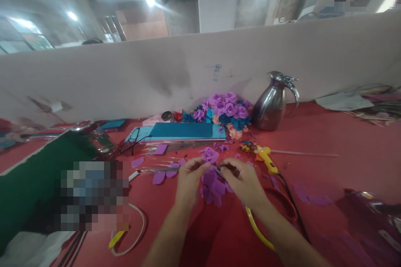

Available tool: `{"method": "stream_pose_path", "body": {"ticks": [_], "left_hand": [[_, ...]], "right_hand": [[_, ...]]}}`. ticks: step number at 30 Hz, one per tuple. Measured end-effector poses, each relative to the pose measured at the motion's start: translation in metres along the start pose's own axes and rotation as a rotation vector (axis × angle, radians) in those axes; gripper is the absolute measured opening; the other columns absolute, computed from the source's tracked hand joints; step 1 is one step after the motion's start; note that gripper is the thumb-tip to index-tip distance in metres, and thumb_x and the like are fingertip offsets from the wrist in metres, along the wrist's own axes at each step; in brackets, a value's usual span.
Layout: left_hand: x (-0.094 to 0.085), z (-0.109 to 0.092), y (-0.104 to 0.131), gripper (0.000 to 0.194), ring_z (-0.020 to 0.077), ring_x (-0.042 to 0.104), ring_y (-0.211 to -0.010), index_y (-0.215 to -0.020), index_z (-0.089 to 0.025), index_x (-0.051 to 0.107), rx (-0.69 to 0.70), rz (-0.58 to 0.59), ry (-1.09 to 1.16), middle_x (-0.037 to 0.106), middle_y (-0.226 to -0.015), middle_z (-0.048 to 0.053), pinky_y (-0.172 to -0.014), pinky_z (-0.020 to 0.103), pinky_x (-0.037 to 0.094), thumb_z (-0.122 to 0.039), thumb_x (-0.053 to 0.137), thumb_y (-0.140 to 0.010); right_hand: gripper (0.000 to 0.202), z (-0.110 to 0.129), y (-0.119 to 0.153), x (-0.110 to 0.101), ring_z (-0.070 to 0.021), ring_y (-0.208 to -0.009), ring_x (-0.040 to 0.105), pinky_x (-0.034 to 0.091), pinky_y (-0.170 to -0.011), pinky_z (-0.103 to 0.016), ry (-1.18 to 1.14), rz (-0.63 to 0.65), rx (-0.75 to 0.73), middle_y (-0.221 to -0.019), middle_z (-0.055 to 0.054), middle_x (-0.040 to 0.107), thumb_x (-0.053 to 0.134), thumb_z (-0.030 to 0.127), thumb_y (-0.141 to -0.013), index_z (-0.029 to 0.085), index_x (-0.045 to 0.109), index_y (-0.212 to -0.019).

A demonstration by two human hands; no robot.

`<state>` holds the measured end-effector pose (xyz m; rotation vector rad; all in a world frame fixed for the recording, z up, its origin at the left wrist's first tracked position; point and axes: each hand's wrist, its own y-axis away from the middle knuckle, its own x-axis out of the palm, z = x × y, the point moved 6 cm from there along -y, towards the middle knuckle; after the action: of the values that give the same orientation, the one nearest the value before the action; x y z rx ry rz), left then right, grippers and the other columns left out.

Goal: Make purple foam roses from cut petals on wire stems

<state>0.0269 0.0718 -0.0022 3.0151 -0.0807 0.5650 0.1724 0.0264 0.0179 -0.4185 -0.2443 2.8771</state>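
My left hand (190,180) is closed in a pinch at the base of a purple paper rose (209,155). From the other side, my right hand (243,180) pinches close under the same flower; a small dark bit shows at its fingertips, too blurred to name. Cut purple paper petals (213,187) lie on the table just below my fingers, and more petals (159,177) are scattered to the left. Beyond my right hand a yellow hot glue gun (265,159) rests on its side, a clear glue stick (303,153) projecting from its back.
A pile of purple, blue and peach paper roses (230,108) stands against the partition, beside a steel jug (272,104). Blue paper sheets (181,130) and eyeglasses (134,142) lie left of it. Yellow-handled scissors (255,225) are partly under my right forearm. The red table (354,142) extends rightward.
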Motion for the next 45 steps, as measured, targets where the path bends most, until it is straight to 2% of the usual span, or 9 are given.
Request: {"method": "stream_pose_path", "body": {"ticks": [3, 9, 15, 19, 24, 30, 35, 45], "left_hand": [[0.001, 0.000, 0.001, 0.017, 0.0101, 0.059, -0.059, -0.063, -0.017, 0.072, -0.008, -0.029, 0.015, 0.068, -0.062, -0.001, -0.061, 0.021, 0.046, -0.016, 0.082, -0.050], [0.008, 0.002, 0.006, 0.015, 0.0138, 0.061, -0.060, -0.060, -0.017, 0.072, -0.036, -0.007, 0.025, 0.070, -0.062, 0.002, -0.064, 0.026, 0.049, -0.019, 0.082, -0.049], [0.006, 0.001, 0.007, 0.012, 0.0128, 0.060, -0.066, -0.061, -0.017, 0.073, 0.011, 0.000, -0.026, 0.069, -0.069, 0.001, -0.066, 0.024, 0.047, -0.020, 0.081, -0.053], [0.007, 0.007, 0.008, 0.016, 0.0127, 0.060, -0.065, -0.064, -0.017, 0.073, -0.027, -0.013, 0.030, 0.069, -0.068, 0.001, -0.067, 0.025, 0.046, -0.017, 0.082, -0.050], [0.007, 0.007, 0.010, 0.018, 0.0127, 0.060, -0.062, -0.064, -0.017, 0.074, -0.053, -0.056, 0.048, 0.070, -0.064, 0.001, -0.068, 0.025, 0.047, -0.015, 0.082, -0.048], [0.011, -0.003, 0.012, 0.013, 0.0136, 0.062, -0.067, -0.070, -0.015, 0.076, -0.036, 0.025, -0.032, 0.073, -0.070, 0.005, -0.070, 0.024, 0.047, -0.022, 0.079, -0.058], [0.008, -0.004, 0.012, 0.009, 0.0123, 0.060, -0.061, -0.066, -0.015, 0.076, -0.022, -0.023, -0.065, 0.071, -0.065, 0.004, -0.066, 0.023, 0.046, -0.022, 0.078, -0.060], [0.007, -0.005, 0.012, 0.014, 0.0123, 0.058, -0.059, -0.066, -0.015, 0.075, -0.043, -0.025, -0.073, 0.070, -0.063, 0.003, -0.063, 0.024, 0.045, -0.026, 0.078, -0.058]], "right_hand": [[0.017, 0.000, 0.002, 0.009, -0.0147, -0.061, 0.057, 0.041, -0.052, -0.024, -0.245, 0.079, 0.080, -0.072, -0.002, 0.067, 0.059, 0.032, -0.077, 0.020, 0.067, -0.085], [0.020, -0.007, 0.003, 0.016, -0.0131, -0.061, 0.055, 0.040, -0.053, -0.023, -0.449, 0.028, 0.155, -0.069, 0.000, 0.063, 0.068, 0.038, -0.071, 0.019, 0.064, -0.077], [0.023, -0.017, 0.002, 0.017, -0.0155, -0.068, 0.058, 0.046, -0.062, -0.027, -0.406, -0.008, 0.148, -0.077, -0.002, 0.066, 0.072, 0.034, -0.066, 0.019, 0.063, -0.080], [0.017, -0.018, 0.000, 0.020, -0.0168, -0.071, 0.059, 0.046, -0.066, -0.028, -0.372, 0.016, 0.088, -0.077, -0.002, 0.066, 0.069, 0.031, -0.069, 0.020, 0.062, -0.080], [0.017, -0.020, -0.001, 0.022, -0.0170, -0.073, 0.058, 0.046, -0.068, -0.029, -0.349, 0.048, 0.080, -0.076, -0.001, 0.063, 0.066, 0.035, -0.074, 0.020, 0.059, -0.078], [0.016, -0.023, -0.001, 0.021, -0.0145, -0.070, 0.054, 0.044, -0.067, -0.027, -0.357, 0.041, 0.064, -0.075, 0.001, 0.059, 0.064, 0.034, -0.076, 0.020, 0.056, -0.077], [0.016, -0.022, -0.001, 0.022, -0.0137, -0.067, 0.052, 0.043, -0.063, -0.026, -0.353, 0.034, 0.079, -0.073, 0.000, 0.058, 0.064, 0.034, -0.075, 0.019, 0.058, -0.078], [0.016, -0.021, -0.002, 0.020, -0.0130, -0.062, 0.052, 0.043, -0.060, -0.026, -0.399, 0.017, 0.102, -0.069, 0.002, 0.058, 0.067, 0.033, -0.071, 0.020, 0.059, -0.074]]}}
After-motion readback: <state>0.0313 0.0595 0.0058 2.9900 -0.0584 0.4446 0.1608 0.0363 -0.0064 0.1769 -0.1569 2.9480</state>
